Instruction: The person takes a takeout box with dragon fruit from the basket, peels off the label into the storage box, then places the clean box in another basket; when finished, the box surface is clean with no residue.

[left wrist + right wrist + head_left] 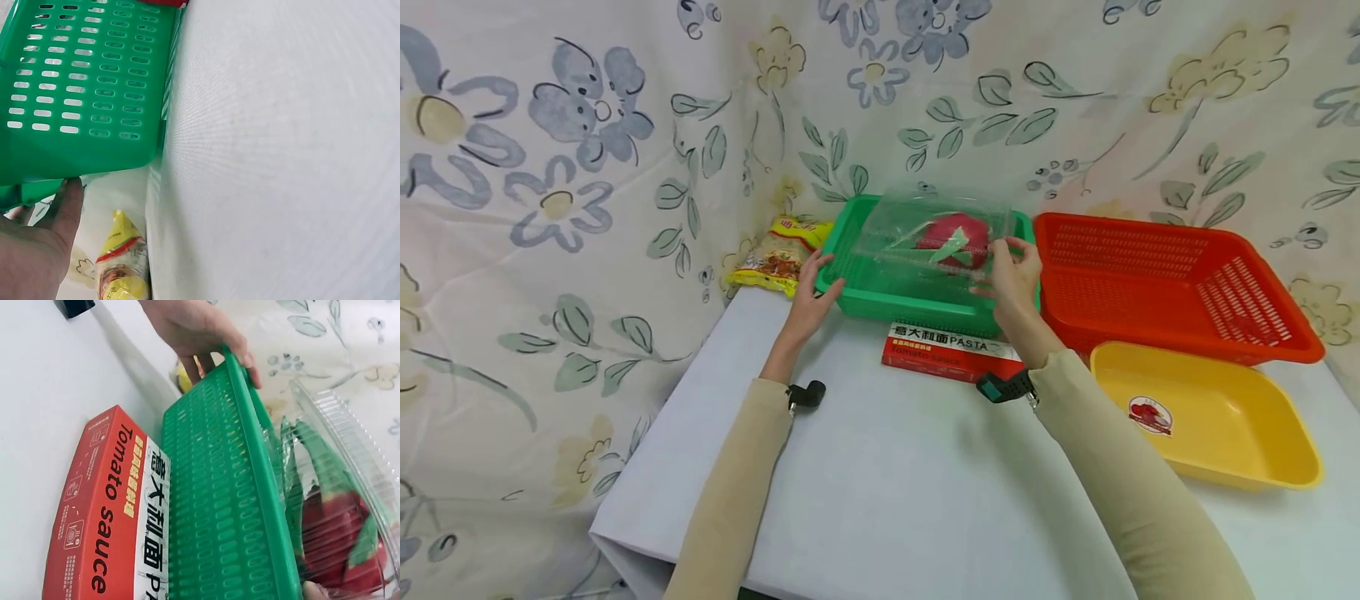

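Note:
My right hand (1017, 271) pinches the near right edge of a clear plastic box (887, 233), held tilted over the green basket (917, 307). Through the plastic shows a red dragon fruit (953, 237) with long green scales, also close up in the right wrist view; whether it lies inside the box or under it, I cannot tell. At the basket's left corner my left hand (810, 300) holds the rim, with fingers on both sides of it in the right wrist view. A red and white pasta box (106, 512) lies along the basket's near side.
A yellow food packet (778, 254) lies left of the green basket, against the flowered cloth. To the right stands a red basket (1150, 312), with a yellow tray (1213, 408) in front of it. The white table's (880, 483) left edge runs beside my left arm.

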{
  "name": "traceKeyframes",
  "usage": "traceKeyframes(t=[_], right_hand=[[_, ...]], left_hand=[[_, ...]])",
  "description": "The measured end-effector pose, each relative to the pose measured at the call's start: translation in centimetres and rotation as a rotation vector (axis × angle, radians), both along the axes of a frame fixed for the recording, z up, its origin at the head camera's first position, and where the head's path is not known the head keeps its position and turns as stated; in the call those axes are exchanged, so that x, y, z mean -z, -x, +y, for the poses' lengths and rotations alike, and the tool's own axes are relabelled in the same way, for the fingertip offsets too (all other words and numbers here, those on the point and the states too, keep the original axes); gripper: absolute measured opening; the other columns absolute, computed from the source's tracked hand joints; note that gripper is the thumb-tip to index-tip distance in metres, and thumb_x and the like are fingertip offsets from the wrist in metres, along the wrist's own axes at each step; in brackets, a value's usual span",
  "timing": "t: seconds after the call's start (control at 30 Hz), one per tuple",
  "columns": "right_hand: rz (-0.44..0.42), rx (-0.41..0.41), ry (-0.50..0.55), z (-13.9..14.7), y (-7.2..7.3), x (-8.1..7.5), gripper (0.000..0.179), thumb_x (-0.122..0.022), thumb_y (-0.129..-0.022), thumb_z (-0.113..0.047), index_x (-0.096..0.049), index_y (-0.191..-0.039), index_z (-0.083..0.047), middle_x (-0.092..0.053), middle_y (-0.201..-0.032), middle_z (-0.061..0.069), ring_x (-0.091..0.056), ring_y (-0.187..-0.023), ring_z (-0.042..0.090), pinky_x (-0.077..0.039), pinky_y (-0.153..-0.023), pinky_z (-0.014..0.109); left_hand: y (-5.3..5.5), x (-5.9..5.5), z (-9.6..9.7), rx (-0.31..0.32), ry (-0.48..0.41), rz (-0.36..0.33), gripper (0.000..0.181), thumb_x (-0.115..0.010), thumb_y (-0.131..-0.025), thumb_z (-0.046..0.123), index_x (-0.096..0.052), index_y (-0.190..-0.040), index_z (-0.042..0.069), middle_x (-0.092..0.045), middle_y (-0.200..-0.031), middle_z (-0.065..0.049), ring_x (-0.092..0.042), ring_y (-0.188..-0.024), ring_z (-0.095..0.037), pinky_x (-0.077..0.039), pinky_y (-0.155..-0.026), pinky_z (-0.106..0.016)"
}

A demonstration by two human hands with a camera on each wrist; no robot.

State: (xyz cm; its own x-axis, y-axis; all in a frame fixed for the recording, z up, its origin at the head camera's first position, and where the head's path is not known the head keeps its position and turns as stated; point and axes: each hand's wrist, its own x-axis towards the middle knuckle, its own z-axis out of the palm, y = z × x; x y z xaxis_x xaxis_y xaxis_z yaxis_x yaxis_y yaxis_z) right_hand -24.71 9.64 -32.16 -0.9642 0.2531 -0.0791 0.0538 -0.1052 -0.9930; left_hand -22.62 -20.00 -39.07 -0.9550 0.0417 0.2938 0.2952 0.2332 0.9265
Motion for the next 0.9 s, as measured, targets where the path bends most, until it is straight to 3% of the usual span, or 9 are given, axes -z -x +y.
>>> traceKeyframes(t=[0.3,0.53,0.73,0.83,0.9], right_hand=[[-0.062,-0.007,-0.097,-1.1,1.8,0.5,0.042,-0.049,-0.1,-0.027,-0.039,-0.139,-0.014,-0.051,-0.124,0.007,-0.065,-0.063,0.023,-0.059,-0.064,0.036],[-0.053,-0.066,-0.187,-1.9,2.7,0.5,0.043,-0.043,-0.102,-0.03,-0.033,-0.14,-0.013,-0.046,-0.133,0.011,-0.056,-0.061,0.022,-0.058,-0.066,0.041],[-0.057,-0.124,-0.234,-2.4,2.9,1.4,0.048,-0.041,-0.102,-0.031,-0.03,-0.145,-0.012,-0.042,-0.134,0.015,-0.054,-0.067,0.027,-0.054,-0.076,0.052],[-0.054,-0.134,-0.221,-2.6,3.1,1.8,0.049,-0.041,-0.103,-0.03,-0.028,-0.147,-0.012,-0.039,-0.136,0.017,-0.056,-0.078,0.036,-0.053,-0.082,0.055],[-0.063,-0.139,-0.195,-2.7,3.2,1.9,0.051,-0.041,-0.103,-0.03,-0.025,-0.148,-0.013,-0.041,-0.132,0.016,-0.057,-0.087,0.04,-0.052,-0.084,0.056]], left_hand=[[0.0,-0.1,-0.2,0.005,0.006,0.001,0.055,-0.053,-0.101,0.011,-0.033,-0.148,-0.007,-0.008,-0.162,-0.02,-0.006,-0.149,-0.035,-0.015,-0.117,-0.058],[2.0,2.3,-0.9,-0.006,-0.008,0.017,0.057,-0.055,-0.101,0.019,-0.034,-0.151,0.003,-0.006,-0.164,-0.011,-0.004,-0.15,-0.026,-0.013,-0.118,-0.055],[1.9,3.4,-0.9,-0.03,0.005,0.008,0.055,-0.055,-0.101,0.024,-0.037,-0.15,0.008,-0.008,-0.164,-0.007,-0.004,-0.15,-0.021,-0.015,-0.118,-0.054],[1.8,3.2,-0.8,-0.02,0.002,0.008,0.055,-0.055,-0.101,0.025,-0.036,-0.15,0.007,-0.008,-0.164,-0.007,-0.004,-0.15,-0.022,-0.015,-0.118,-0.054],[1.3,2.1,-0.6,-0.012,-0.001,0.006,0.055,-0.055,-0.101,0.021,-0.036,-0.149,0.003,-0.008,-0.164,-0.01,-0.003,-0.15,-0.025,-0.014,-0.118,-0.055]])
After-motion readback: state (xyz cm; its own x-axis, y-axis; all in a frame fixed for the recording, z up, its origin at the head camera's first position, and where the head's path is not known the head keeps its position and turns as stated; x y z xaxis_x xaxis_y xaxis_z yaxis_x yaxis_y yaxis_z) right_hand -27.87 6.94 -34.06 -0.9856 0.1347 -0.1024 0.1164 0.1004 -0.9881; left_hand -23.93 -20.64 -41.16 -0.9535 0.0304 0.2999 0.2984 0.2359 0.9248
